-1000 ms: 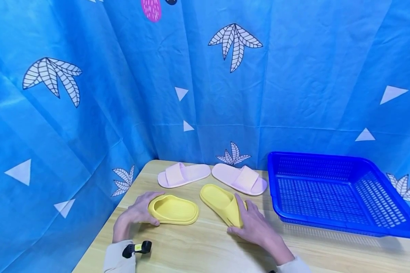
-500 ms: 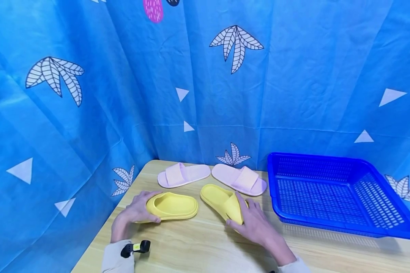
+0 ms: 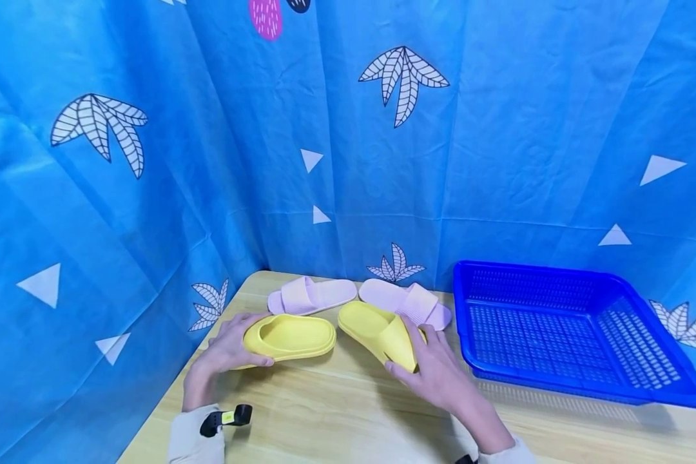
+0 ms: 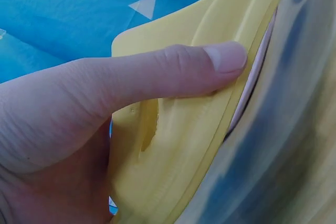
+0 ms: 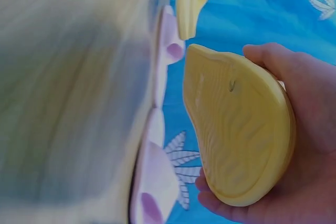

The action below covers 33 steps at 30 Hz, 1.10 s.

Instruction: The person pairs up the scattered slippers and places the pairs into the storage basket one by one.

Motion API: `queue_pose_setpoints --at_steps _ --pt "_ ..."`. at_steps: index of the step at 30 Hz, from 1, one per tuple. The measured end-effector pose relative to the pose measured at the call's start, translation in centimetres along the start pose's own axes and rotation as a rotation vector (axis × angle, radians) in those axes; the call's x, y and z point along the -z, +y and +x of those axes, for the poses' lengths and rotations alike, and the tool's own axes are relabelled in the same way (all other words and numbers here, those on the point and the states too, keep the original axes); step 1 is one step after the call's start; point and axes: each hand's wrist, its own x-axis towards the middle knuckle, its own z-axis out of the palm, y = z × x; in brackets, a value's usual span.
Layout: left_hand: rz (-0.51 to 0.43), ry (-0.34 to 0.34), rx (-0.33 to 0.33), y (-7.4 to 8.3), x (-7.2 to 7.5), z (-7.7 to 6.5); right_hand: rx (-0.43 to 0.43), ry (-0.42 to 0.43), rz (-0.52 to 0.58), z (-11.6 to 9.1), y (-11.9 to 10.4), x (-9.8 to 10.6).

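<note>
My left hand (image 3: 232, 345) grips a yellow slipper (image 3: 304, 338) by its toe end, heel pointing right. In the left wrist view the thumb lies across the side of this slipper (image 4: 184, 161). The matching yellow slipper (image 3: 371, 322) is held by my right hand (image 3: 437, 377) round its toe end, its heel toward the back left. Its patterned sole (image 5: 241, 129) shows in the right wrist view, raised off the table. Both yellow slippers cast shadows on the wood below. Their heels are close together, with a narrow gap between them.
Behind them, a left pale pink slipper (image 3: 330, 293) and a right one (image 3: 379, 291) lie on the wooden table (image 3: 325, 419), partly overlapped in the head view. A blue perforated basket (image 3: 466, 348) stands at the right. A blue patterned curtain (image 3: 371, 180) hangs behind.
Both yellow slippers have risen off the table in my hands and now overlap the pink slippers in the head view. The pink slippers and basket have stayed put.
</note>
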Motion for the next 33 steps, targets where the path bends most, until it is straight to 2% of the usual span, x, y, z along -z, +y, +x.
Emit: queue_pose_setpoints --at_steps 5,12,15,21,27,33 --pt "0.027 0.02 0.009 0.6 0.7 -0.3 -0.013 0.004 0.011 0.0 -0.6 1.4" --pt "0.051 0.03 -0.007 1.6 1.1 -0.5 0.005 0.068 0.006 -0.8 -0.6 3.1" --pt "0.046 0.029 -0.021 2.1 1.2 -0.5 0.015 0.091 0.019 -1.3 -0.2 3.7" --pt "0.051 0.071 -0.057 3.1 1.4 -0.5 0.054 0.15 0.032 -2.0 1.0 5.0" --pt "0.039 0.054 -0.08 4.3 1.3 -0.4 0.052 0.175 0.035 -2.5 2.2 6.4" --pt "0.043 0.074 -0.106 5.4 1.1 0.0 0.067 0.199 0.026 -2.6 2.9 7.8"
